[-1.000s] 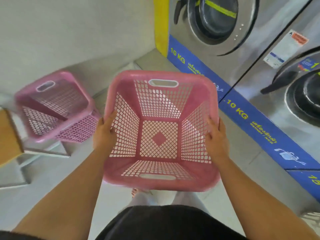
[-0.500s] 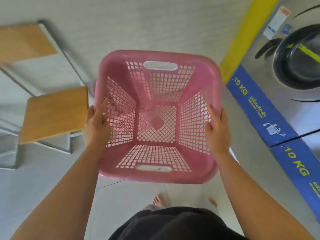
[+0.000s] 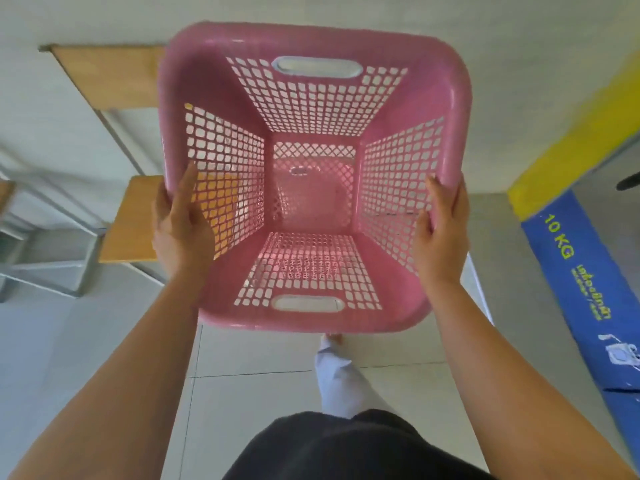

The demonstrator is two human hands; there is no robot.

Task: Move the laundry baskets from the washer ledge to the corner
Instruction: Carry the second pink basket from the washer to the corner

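pale tiled floor (image 3: 86, 348) fills the bottom of the view, w/ a blue "10 kg" washer panel (image 3: 581, 282) at the right edge. square pink plastic lattice laundry basket (image 3: 311, 39) is held up off the floor, centre of view, mouth toward the camera — another pink shape shows thru its base. wooden-seat metal-frame chairs (image 3: 131, 220) sit behind-left. left hand (image 3: 180, 230) and right hand (image 3: 441, 233) each grip a side rim, thumbs inside the basket.

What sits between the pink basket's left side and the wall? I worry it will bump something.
In the head view, a wooden-topped bench and a wooden shelf stand left of the pink basket.
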